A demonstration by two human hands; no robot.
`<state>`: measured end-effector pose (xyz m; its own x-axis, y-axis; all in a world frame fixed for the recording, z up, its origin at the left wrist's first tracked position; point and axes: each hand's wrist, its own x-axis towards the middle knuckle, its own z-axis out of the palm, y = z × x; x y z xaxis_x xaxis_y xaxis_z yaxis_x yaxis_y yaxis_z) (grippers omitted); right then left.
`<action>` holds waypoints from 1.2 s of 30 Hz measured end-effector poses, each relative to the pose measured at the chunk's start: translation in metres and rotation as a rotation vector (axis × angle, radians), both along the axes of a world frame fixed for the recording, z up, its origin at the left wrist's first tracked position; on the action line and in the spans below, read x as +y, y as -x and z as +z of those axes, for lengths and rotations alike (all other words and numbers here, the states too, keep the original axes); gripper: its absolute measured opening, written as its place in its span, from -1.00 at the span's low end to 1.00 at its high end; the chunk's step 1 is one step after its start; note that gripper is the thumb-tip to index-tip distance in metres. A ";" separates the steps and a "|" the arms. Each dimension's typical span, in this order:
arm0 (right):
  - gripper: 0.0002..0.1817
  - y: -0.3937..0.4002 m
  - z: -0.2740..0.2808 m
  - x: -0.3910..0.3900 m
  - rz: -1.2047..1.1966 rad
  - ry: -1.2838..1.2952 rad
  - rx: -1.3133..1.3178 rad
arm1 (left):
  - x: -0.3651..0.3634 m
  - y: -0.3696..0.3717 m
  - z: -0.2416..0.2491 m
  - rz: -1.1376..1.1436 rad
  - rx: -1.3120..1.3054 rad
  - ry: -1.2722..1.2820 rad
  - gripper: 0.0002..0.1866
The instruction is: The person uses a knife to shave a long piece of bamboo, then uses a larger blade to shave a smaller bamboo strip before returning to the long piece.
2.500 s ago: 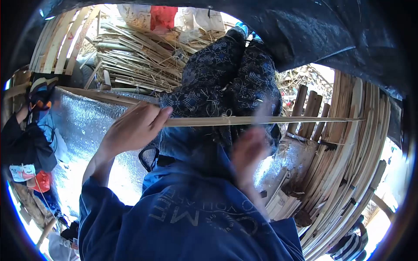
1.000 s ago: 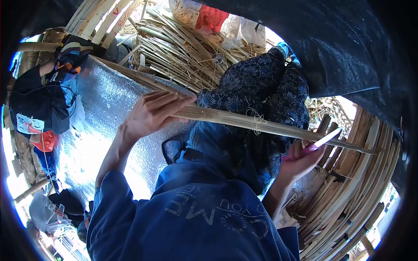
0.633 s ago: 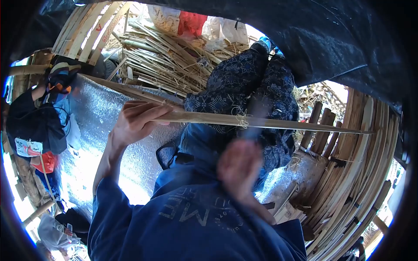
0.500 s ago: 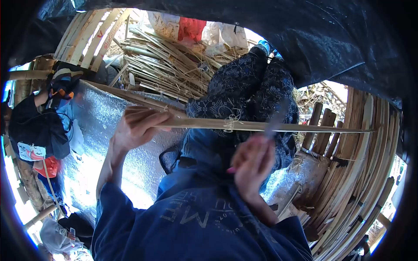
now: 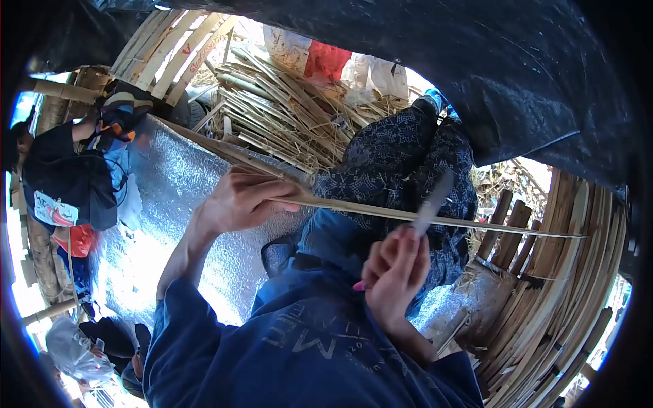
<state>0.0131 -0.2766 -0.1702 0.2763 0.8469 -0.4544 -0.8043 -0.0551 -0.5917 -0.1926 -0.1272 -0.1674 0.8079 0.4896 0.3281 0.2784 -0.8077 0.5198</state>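
A long, thin bamboo strip (image 5: pixel 381 210) stretches across the lap, slanting slightly down to the right. My left hand (image 5: pixel 248 198) is closed around its left end. In my right hand (image 5: pixel 398 266) is a knife (image 5: pixel 434 200), gripped by a pink handle (image 5: pixel 360 286). Its blade points up and crosses the strip a little right of the middle; whether they touch is unclear. Dark patterned cloth (image 5: pixel 384 156) covers the legs beneath the strip.
Split bamboo pieces (image 5: pixel 272 102) lie piled ahead. A slatted bamboo wall (image 5: pixel 564 272) curves along the right. Silvery sheeting (image 5: pixel 183 177) lies left, beside a person in black (image 5: pixel 68 177). Another person in grey (image 5: pixel 75 350) is lower left. Dark plastic (image 5: pixel 530 75) hangs above.
The view has shifted. The strip now slants more and shows its narrow edge, and the pale curled shavings at its middle are no longer seen. My right hand and the knife look less blurred.
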 end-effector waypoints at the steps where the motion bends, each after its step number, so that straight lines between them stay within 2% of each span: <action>1: -0.76 0.011 -0.004 -0.001 0.011 -0.001 -0.003 | -0.001 -0.001 0.002 0.016 0.016 0.012 -0.80; 3: -0.73 0.043 -0.008 -0.002 0.466 -0.091 -0.394 | -0.001 -0.001 0.002 0.023 0.037 0.023 -0.78; 4: -0.74 0.040 0.003 0.002 0.573 -0.055 -0.384 | -0.001 0.000 -0.001 0.015 0.042 0.037 -0.79; 5: -0.74 0.031 0.007 0.006 0.567 -0.060 -0.380 | 0.002 0.002 -0.002 0.007 0.048 0.046 -0.80; 7: -0.80 -0.005 0.007 0.007 0.091 0.045 0.110 | 0.003 0.002 -0.002 0.006 0.046 0.043 -0.79; 9: -0.79 -0.031 0.002 0.002 -0.179 0.151 -0.089 | 0.003 0.002 -0.007 0.003 0.040 0.051 -0.78; 11: -0.76 -0.051 -0.008 -0.011 -0.318 0.142 -0.322 | 0.007 0.000 -0.017 0.031 0.019 -0.019 -0.70; 12: -0.76 -0.065 -0.017 -0.016 -0.327 0.148 -0.322 | 0.008 0.001 -0.020 0.022 0.019 -0.014 -0.70; 14: -0.75 -0.092 -0.035 -0.024 -0.613 0.217 -0.516 | 0.009 0.009 -0.025 0.056 0.109 -0.182 -0.57; 18: -0.74 -0.141 -0.051 -0.019 -0.660 0.220 -0.403 | 0.004 0.017 -0.026 0.067 0.101 -0.273 -0.45; 20: -0.74 -0.158 -0.059 -0.013 -0.723 0.182 -0.455 | 0.001 0.013 -0.023 0.070 0.053 -0.302 -0.40; 24: -0.82 -0.177 -0.065 -0.005 -0.668 0.172 -0.429 | -0.003 0.012 -0.023 0.069 0.027 -0.303 -0.40; 27: -0.86 -0.187 -0.073 -0.005 -0.671 0.056 -0.309 | -0.005 0.017 -0.026 0.150 0.048 -0.210 -0.38; 29: -0.86 -0.181 -0.068 -0.006 -0.644 0.027 -0.264 | -0.010 0.016 -0.023 0.257 0.067 0.194 -0.37; 30: -0.86 -0.176 -0.065 -0.003 -0.644 0.028 -0.258 | -0.012 0.015 -0.024 0.251 0.070 0.198 -0.37; 32: -0.86 -0.176 -0.067 0.001 -0.640 0.026 -0.271 | -0.019 0.011 -0.026 0.178 -0.125 0.749 -0.41; 33: -0.86 -0.175 -0.068 0.004 -0.647 0.031 -0.274 | -0.024 0.010 -0.028 0.170 -0.123 0.754 -0.41; 35: -0.86 -0.173 -0.065 0.005 -0.676 0.088 -0.240 | -0.034 0.006 -0.033 0.457 -0.192 0.979 -0.54; 36: -0.86 -0.178 -0.077 -0.002 -0.639 0.045 -0.187 | -0.036 0.001 -0.034 0.491 -0.257 0.988 -0.69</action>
<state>0.1906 -0.2789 -0.2468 0.7948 0.4718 -0.3817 -0.5714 0.3700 -0.7325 -0.1939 -0.1636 -0.2015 0.4213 0.8719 -0.2497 0.2455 0.1555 0.9569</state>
